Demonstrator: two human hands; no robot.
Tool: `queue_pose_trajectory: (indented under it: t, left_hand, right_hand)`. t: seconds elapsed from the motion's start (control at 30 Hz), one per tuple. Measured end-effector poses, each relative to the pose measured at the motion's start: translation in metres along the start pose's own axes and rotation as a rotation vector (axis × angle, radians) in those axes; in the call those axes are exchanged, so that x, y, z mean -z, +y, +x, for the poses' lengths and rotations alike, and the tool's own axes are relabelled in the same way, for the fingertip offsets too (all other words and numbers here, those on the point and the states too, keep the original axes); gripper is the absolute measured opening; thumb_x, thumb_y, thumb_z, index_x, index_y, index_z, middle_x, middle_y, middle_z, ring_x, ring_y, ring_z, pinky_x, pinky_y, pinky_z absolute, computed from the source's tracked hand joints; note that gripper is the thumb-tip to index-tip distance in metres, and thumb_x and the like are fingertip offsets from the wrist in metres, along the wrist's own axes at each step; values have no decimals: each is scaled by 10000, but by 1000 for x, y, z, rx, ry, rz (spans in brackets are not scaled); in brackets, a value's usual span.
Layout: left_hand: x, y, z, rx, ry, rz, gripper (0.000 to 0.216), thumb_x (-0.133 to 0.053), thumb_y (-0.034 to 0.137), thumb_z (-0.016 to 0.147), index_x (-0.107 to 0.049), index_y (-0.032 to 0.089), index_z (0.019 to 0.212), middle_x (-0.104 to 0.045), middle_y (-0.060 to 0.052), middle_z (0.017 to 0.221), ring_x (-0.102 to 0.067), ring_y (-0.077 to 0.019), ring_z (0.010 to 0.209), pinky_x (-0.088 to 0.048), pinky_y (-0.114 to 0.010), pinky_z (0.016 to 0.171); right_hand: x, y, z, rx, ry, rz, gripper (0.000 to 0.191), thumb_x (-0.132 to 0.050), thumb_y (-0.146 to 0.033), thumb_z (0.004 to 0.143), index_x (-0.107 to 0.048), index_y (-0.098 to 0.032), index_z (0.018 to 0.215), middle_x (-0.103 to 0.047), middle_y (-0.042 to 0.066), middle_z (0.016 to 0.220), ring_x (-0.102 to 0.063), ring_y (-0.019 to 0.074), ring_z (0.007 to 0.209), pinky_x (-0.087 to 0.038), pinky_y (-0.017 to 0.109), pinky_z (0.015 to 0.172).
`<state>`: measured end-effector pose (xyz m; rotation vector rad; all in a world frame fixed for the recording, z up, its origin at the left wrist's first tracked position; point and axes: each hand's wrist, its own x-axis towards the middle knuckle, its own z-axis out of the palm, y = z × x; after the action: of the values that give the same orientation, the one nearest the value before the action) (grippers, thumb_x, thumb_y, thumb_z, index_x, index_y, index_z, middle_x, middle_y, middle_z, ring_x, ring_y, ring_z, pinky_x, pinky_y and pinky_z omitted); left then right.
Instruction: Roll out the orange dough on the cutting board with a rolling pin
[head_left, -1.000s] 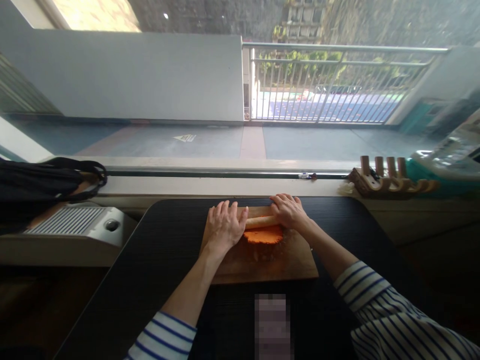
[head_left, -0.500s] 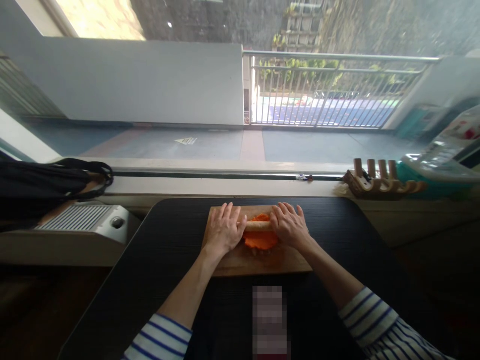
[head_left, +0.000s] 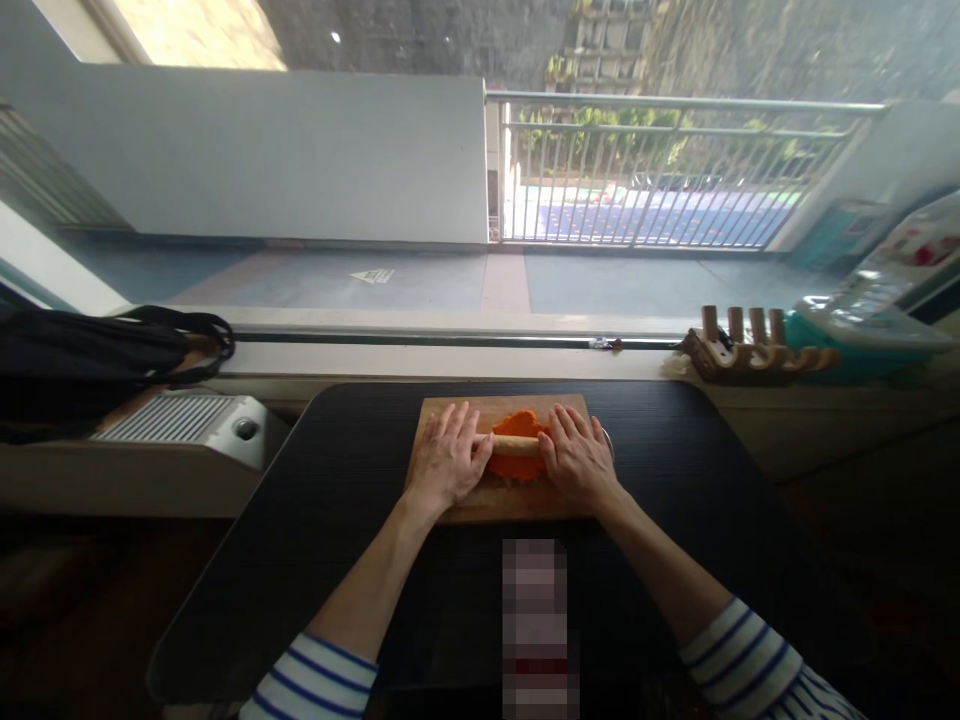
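A pale wooden rolling pin [head_left: 517,446] lies crosswise over a flattened piece of orange dough [head_left: 519,466] on a wooden board [head_left: 487,508]. My left hand [head_left: 451,460] rests on the pin's left end, fingers stretched forward and thumb along the pin. On the other end lies my right hand [head_left: 577,452], its fingers also extended over the pin and its thumb turned inward. Both pin ends are hidden under my palms. Dough shows in front of and behind the pin, between the hands.
The board rests on a black table [head_left: 360,500] below a window ledge [head_left: 420,362]. On the ledge at right stand a brown rack with pegs [head_left: 750,350] and a turquoise container [head_left: 862,345]. A black bag [head_left: 90,360] lies at left above a white radiator [head_left: 202,425].
The rolling pin has moved slightly toward me across the dough, with both hands on it. The camera view has shifted a little, so the table and board appear higher.
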<state>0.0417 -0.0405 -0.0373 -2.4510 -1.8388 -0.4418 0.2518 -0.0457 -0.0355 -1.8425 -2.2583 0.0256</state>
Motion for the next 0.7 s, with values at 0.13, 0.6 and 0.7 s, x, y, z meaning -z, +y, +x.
queue_pose_trajectory:
  t: [0.13,0.6,0.7]
  left_hand:
    - [0,1,-7,2,-3,-9,574,-330,498,910,-473,127,1324,-415,-140,1426,-303,-286,1350,-227,-491,1112]
    - [12,-3,-28,-65,84,-155,315,-577,273,828,-599,192,1131,-634,-88,1172,-548,-237,1114,-453,-398,961]
    - [17,0,-27,-72,83,-149,239,-605,286,814,-619,210,1041,-674,-57,1049,-587,-227,999,-476,-378,890]
  right_hand:
    - [-1,-1,-9,11,1,-11,553,-203,-408,958,-404,-108,1377,-367,120,1454,-270,257,1359,-194,485,1100]
    - [-4,21,-28,264,137,208,471,-482,-374,894,-473,-171,1319,-530,98,1328,-432,225,1257,-334,417,1065]
    - [-2,29,-25,302,140,233,393,-519,-321,883,-533,-193,1255,-581,86,1264,-472,223,1209,-373,405,1032]
